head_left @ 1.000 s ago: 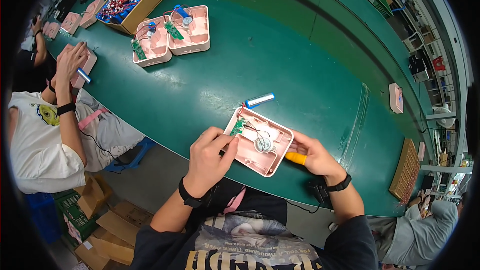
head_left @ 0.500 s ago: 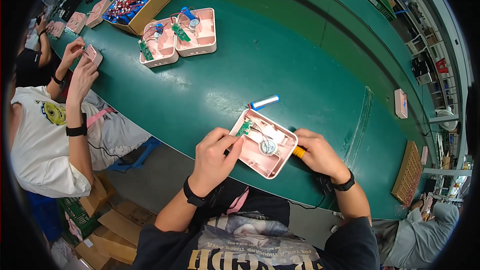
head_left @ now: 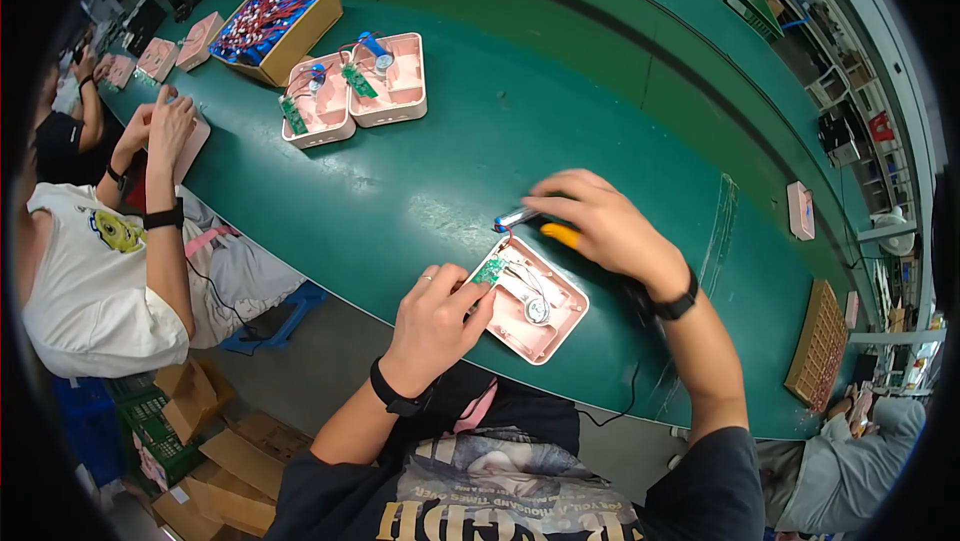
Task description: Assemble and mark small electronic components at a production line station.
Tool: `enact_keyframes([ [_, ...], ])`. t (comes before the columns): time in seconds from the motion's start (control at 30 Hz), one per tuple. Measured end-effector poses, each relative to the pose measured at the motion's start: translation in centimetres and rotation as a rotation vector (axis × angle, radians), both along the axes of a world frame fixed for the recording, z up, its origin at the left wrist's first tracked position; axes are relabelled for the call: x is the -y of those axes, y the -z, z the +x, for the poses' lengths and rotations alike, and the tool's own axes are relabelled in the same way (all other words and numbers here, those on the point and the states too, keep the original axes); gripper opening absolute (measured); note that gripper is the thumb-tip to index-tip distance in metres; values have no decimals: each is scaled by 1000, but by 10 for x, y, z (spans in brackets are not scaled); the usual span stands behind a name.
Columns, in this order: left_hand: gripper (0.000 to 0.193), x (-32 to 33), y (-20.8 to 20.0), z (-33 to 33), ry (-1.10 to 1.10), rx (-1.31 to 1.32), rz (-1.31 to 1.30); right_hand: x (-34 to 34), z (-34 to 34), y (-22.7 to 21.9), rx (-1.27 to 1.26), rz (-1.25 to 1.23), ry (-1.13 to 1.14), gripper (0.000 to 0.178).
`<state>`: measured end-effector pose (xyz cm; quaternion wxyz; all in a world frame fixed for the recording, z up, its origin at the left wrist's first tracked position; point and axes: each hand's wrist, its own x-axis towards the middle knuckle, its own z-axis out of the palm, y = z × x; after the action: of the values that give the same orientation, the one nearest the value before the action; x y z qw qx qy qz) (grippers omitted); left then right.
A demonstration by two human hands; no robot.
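In front of me a pink plastic case lies open side up on the table, tilted at an angle. Inside it are a green circuit board, a round silver part and thin wires. My left hand grips the case's left edge, fingertips by the board. Above the case, my right hand is closed around a tool with a yellow handle; its working end is hidden. Those fingers also reach over a blue cylindrical battery, partly covered by them, with red wires leading toward the case.
Two similar pink cases with boards and batteries stand farther left. Behind them is a cardboard box of blue batteries with red wires. A co-worker's hands hold another case at left. A brown compartment tray lies at right.
My right hand has left the case's right side and moved up to the battery, carrying the yellow-handled tool. The case has shifted slightly and my left hand stays on it.
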<state>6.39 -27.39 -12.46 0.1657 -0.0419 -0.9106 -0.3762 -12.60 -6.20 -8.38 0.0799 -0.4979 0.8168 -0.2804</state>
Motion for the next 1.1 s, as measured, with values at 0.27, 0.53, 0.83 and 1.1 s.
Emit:
enact_keyframes([
  [0.27, 8, 5, 0, 3, -57, 40, -41, 26, -25, 21, -55, 236, -156, 36],
  [0.53, 9, 6, 4, 5, -80, 21, -28, 3, -2, -17, 406, 113, 101, 34],
  [0.83, 9, 8, 5, 2, -85, 22, 3, 4, 33, -18, 936, 69, 199, 34],
  [1.1, 10, 21, 5, 10, -79, -4, -22, 10, 55, -35, 515, 119, 123, 39],
])
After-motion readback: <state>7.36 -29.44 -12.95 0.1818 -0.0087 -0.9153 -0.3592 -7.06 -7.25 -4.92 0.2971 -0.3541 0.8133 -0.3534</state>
